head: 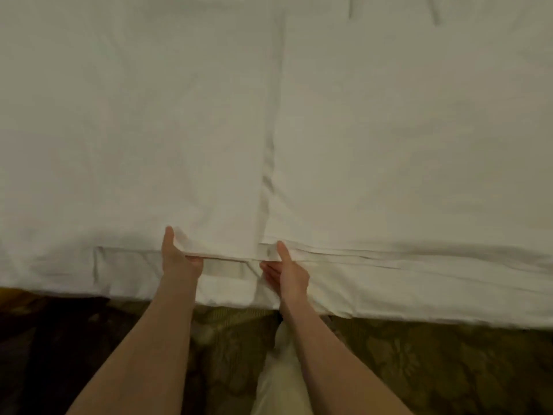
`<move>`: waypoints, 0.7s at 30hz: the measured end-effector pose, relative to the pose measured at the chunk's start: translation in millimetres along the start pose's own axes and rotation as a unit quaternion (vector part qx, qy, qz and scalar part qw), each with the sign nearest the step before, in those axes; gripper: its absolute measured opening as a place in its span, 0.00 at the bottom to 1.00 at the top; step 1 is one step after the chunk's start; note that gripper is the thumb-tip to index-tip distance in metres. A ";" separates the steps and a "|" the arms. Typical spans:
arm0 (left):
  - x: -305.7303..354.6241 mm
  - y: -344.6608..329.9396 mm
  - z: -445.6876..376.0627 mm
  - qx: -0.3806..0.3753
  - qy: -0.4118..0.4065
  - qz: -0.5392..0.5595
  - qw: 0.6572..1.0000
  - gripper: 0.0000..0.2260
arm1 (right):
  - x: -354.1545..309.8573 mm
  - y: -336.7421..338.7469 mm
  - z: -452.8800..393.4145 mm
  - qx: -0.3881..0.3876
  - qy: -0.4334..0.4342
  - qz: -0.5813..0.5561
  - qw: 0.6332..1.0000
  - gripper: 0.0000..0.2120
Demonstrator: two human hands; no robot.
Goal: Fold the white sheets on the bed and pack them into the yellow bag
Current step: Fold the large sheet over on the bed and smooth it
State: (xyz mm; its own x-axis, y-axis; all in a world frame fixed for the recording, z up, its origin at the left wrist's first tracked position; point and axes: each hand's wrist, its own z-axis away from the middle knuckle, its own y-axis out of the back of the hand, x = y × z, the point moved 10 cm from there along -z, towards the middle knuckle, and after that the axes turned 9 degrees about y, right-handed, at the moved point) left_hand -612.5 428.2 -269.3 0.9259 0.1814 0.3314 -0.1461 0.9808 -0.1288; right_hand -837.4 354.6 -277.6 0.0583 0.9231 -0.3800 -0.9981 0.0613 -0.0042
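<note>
A white sheet (149,130), folded into a long panel, lies flat on the bed, its right edge running up the middle of the view. My left hand (179,259) pinches the sheet's near edge, thumb on top and fingers under the layers. My right hand (288,272) is at the sheet's near right corner, thumb laid on the cloth and fingers stretched out below the edge. More white bedding (419,145) covers the bed to the right. No yellow bag is in view.
The bed's near edge (389,307) runs across the lower part of the view. Below it is a patterned olive carpet (434,369). A dark patch of floor (59,339) lies at the lower left. My light trouser leg (281,375) shows between my arms.
</note>
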 end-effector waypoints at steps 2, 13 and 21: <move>10.6 -0.4 0.3 0.002 -0.012 -0.001 1.000 0.10 | 3.2 -31.1 1.1 -0.025 0.001 -0.012 1.000 0.26; 111.0 59.9 -18.7 0.075 -0.030 -0.060 0.995 0.17 | 11.4 -83.2 5.2 0.030 0.085 -0.134 0.987 0.29; 142.3 94.6 -39.8 0.062 0.051 -0.126 0.989 0.23 | 59.4 -76.2 25.6 0.114 0.024 -0.116 0.986 0.19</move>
State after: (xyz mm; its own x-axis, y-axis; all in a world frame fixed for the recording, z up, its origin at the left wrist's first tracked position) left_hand -480.8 544.0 -271.5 0.9679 -0.0726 0.2407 0.0590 0.9963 0.0631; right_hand -757.4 414.5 -276.1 0.2789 0.8553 -0.4367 -0.9274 0.3580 0.1088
